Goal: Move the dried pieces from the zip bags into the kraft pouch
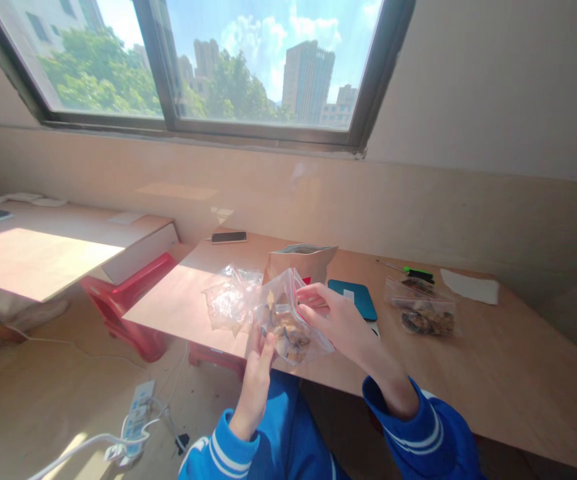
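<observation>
I hold a small clear zip bag [288, 327] with a red seal strip, filled with brown dried pieces, above the near edge of a wooden table [493, 373]. My left hand [257, 373] grips its lower left corner from below. My right hand [336, 320] pinches the bag's upper right edge by the seal. Just behind it, empty clear bags [226, 300] lie crumpled on the table. A tan stand-up pouch [301, 260] stands open behind my hands.
A dark blue-green flat scale [356, 297], a second filled bag [423, 313], a green-handled tool [413, 271], a white paper [471, 285] and a phone [228, 237] lie on the table. Red stools [123, 300] stand underneath at left; a power strip [136, 413] lies on the floor.
</observation>
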Available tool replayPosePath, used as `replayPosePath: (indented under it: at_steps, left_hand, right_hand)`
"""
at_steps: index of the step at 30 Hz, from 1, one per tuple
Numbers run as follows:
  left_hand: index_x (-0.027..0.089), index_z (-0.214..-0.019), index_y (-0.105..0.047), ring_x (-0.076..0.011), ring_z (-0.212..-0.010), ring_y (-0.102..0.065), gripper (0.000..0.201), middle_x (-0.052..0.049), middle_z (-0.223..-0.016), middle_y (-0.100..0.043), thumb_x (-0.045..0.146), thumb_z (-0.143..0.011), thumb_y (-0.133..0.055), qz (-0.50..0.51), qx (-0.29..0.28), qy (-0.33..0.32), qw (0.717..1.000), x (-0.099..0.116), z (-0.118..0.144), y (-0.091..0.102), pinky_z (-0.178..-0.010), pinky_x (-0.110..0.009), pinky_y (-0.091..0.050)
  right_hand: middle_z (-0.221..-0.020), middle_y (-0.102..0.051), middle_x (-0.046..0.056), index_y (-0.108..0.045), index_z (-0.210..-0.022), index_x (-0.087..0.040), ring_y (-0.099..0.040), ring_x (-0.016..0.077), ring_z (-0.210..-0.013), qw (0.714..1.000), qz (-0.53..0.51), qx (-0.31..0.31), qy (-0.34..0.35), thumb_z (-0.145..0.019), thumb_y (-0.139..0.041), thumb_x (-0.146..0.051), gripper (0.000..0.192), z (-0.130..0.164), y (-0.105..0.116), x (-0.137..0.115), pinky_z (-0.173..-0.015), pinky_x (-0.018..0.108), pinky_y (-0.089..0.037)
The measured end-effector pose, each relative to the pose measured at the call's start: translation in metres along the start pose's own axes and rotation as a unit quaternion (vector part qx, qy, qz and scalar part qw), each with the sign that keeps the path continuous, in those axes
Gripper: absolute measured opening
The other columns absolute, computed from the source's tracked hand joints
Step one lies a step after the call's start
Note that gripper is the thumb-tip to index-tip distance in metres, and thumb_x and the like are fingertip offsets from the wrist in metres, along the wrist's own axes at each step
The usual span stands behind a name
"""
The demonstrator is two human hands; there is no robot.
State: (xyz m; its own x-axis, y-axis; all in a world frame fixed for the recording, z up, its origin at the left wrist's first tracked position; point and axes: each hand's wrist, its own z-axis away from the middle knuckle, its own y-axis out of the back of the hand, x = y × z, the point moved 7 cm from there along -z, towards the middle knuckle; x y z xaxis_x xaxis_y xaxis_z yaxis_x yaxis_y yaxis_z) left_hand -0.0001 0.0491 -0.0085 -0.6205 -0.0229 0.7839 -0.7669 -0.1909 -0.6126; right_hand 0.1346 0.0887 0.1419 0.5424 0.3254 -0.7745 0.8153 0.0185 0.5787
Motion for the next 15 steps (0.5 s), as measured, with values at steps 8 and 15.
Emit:
replayPosePath:
  at_steps: [8, 15]
  left_hand:
    - [0.027, -0.138, -0.046, -0.0256, -0.127, -0.054, 0.060, -0.008, -0.141, -0.055, 0.039, -0.083, -0.065, 0.035, -0.013, 0.070, 0.997, -0.005, 0.001, -0.013, -0.099, -0.035, -0.048]
    - [0.032, -0.142, -0.041, -0.0224, -0.123, -0.057, 0.061, -0.003, -0.139, -0.058, 0.034, -0.085, -0.063, 0.073, 0.004, 0.106, 0.992, -0.006, 0.000, -0.012, -0.101, -0.035, -0.047]
  right_hand:
    - [-0.100, -0.070, 0.002, -0.066, -0.103, -0.021, -0.066, 0.0150, -0.085, 0.978, -0.011, -0.172, 0.114, -0.081, -0.047, -0.005, 0.032, -0.006, -0.019, -0.013, -0.078, 0.027, -0.055]
    - [-0.101, -0.063, 0.002, -0.061, -0.117, -0.024, -0.060, 0.0164, -0.096, 0.966, 0.056, -0.189, 0.169, -0.075, -0.052, -0.001, 0.049, -0.007, -0.015, -0.009, -0.084, 0.027, -0.053]
